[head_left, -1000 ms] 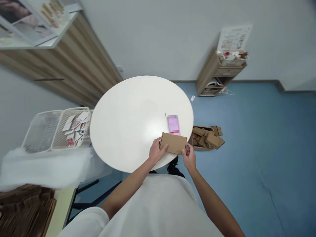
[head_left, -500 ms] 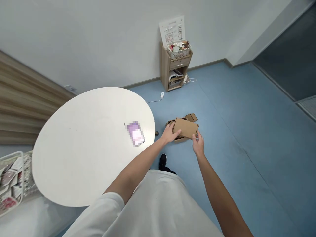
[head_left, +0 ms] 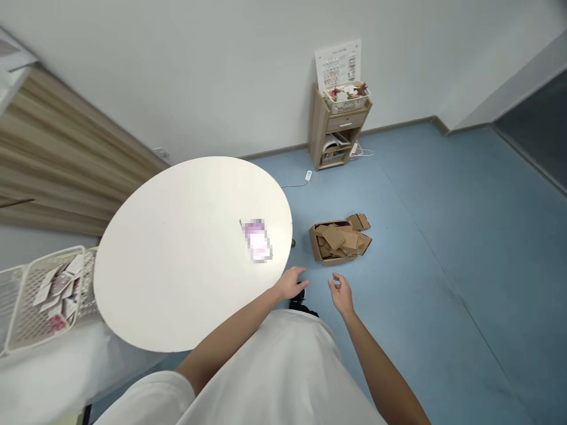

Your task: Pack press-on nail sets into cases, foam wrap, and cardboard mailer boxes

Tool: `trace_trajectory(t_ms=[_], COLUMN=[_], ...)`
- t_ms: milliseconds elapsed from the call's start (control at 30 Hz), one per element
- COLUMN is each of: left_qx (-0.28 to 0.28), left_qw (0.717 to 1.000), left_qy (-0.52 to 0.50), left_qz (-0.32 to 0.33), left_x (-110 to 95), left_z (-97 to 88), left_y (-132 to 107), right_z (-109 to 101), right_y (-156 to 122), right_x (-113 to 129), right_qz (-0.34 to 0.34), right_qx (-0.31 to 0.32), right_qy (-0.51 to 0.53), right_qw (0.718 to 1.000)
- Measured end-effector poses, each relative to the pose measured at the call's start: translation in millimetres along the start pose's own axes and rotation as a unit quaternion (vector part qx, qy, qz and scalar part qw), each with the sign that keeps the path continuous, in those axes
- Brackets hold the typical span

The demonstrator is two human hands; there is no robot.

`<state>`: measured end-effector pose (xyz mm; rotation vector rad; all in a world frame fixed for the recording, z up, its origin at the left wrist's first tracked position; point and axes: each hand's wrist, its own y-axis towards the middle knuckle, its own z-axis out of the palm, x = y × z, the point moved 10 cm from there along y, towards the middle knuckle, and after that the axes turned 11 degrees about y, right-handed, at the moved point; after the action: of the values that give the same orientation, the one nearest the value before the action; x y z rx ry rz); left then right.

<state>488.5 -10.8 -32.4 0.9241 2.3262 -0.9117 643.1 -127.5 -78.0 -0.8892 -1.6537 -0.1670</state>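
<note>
My left hand [head_left: 291,283] is empty, its fingers apart, just off the near right edge of the round white table [head_left: 190,260]. To its right, my right hand [head_left: 341,293] also holds nothing; its fingers are curved and spread over the blue floor. Beyond both hands an open cardboard box [head_left: 315,245] stands on the floor, filled with several flat and folded pieces of brown cardboard [head_left: 335,237]. Some pieces stick out over its right side. Neither hand touches the box.
A blurred-out purple and white item [head_left: 257,241] lies on the table. By the wall is a small wooden cabinet [head_left: 318,127] bearing a white basket [head_left: 348,105]. A cable with a white plug end [head_left: 308,176] crosses the floor. At left stands another white basket [head_left: 26,319] with packets.
The small cardboard box has left my hands, and both hands have drawn back toward my body, opened. The cardboard-filled box now shows fully. The view has shifted left.
</note>
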Motion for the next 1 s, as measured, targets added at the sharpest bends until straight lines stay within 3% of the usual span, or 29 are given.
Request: trace_trajectory(t_ms=[133, 300, 467, 600, 800, 1000], left_qx=[-0.024, -0.113, -0.205, -0.275, -0.356, -0.393], left_qw=[0.997, 0.984, 0.962, 0.930, 0.874, 0.821], left_qy=[-0.055, -0.097, -0.132, -0.169, -0.229, -0.268], left_qz=[-0.052, -0.094, -0.125, -0.177, -0.238, -0.316], left_x=[31, 64, 111, 169, 252, 314], left_z=[-14.5, -50.1, -83.3, -100.8, -114.4, -116.8], left_y=[-40, -88, -156, -230, -336, -413], right_z=[41, 96, 173, 248, 371, 462], right_y=[-3, -7, -32, -78, -169, -236], right_x=[20, 68, 120, 144, 160, 169], right_qz=[-0.030, -0.111, -0.177, -0.192, -0.188, -0.146], right_qx=[0.054, 0.109, 0.170, 0.232, 0.371, 0.449], right_qy=[0.001, 0.007, 0.006, 0.000, -0.035, -0.051], right_qw=[0.998, 0.988, 0.969, 0.954, 0.909, 0.880])
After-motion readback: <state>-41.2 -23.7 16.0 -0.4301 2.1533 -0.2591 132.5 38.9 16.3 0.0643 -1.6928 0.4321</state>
